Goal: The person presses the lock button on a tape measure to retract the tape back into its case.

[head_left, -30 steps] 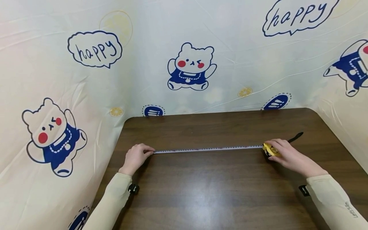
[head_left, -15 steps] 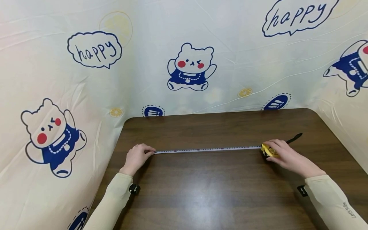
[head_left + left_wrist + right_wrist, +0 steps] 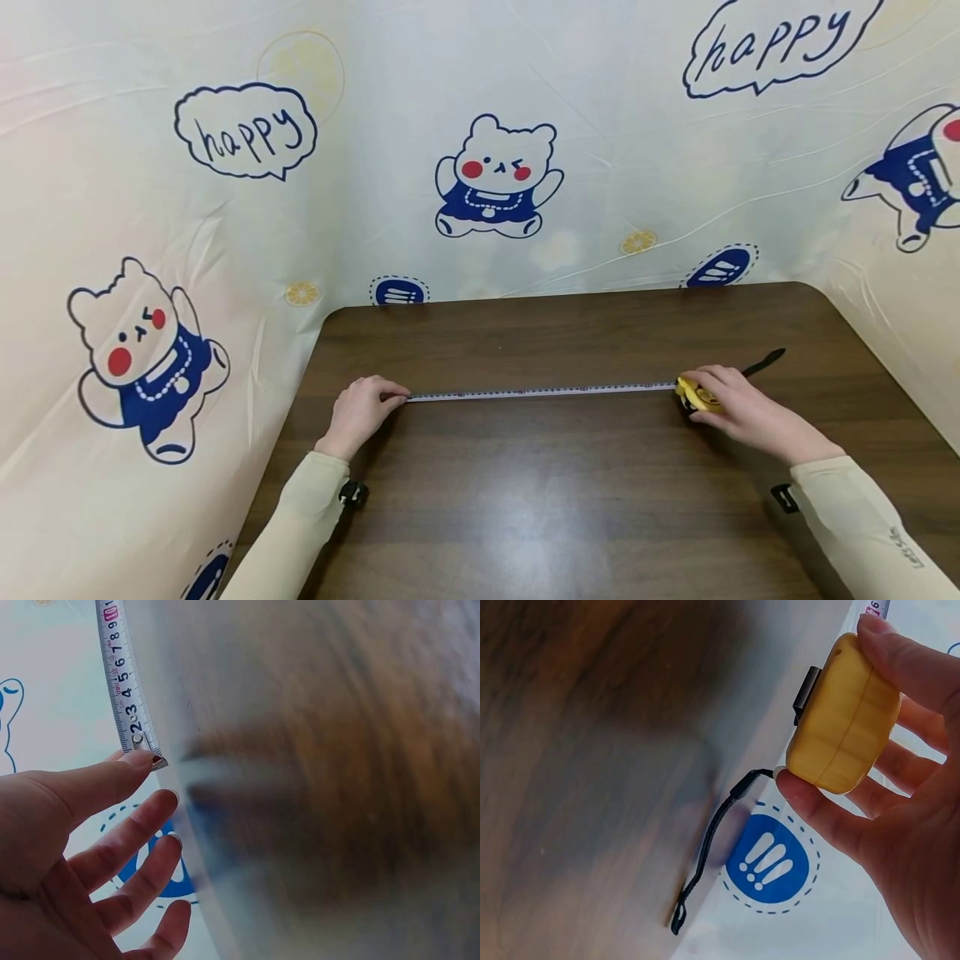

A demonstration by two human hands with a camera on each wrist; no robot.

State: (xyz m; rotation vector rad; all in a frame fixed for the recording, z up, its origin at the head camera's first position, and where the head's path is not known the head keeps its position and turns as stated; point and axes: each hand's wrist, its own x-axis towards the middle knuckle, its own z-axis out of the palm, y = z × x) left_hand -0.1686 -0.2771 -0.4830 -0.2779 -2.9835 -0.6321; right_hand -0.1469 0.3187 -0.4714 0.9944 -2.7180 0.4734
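Observation:
A yellow tape measure (image 3: 697, 395) is held in my right hand (image 3: 738, 408), its white blade (image 3: 540, 392) drawn out to the left across the table. My left hand (image 3: 362, 410) pinches the hooked end of the blade between thumb and forefinger. In the left wrist view the thumb lies over the metal end tip (image 3: 159, 760), and the other fingers of that hand spread below it. The right wrist view shows my right thumb and fingers around the yellow case (image 3: 844, 716), with a dark belt clip (image 3: 806, 694) on its side. A black wrist strap (image 3: 705, 847) trails from the case.
The brown wooden table (image 3: 510, 475) lies under both hands. Behind it and at both sides hangs a pale cloth (image 3: 622, 125) printed with bears, meeting the table's back edge.
The tape measure and my right hand have shifted slightly left. My left hand, with the blade's end, has moved slightly right, so the exposed blade is a little shorter.

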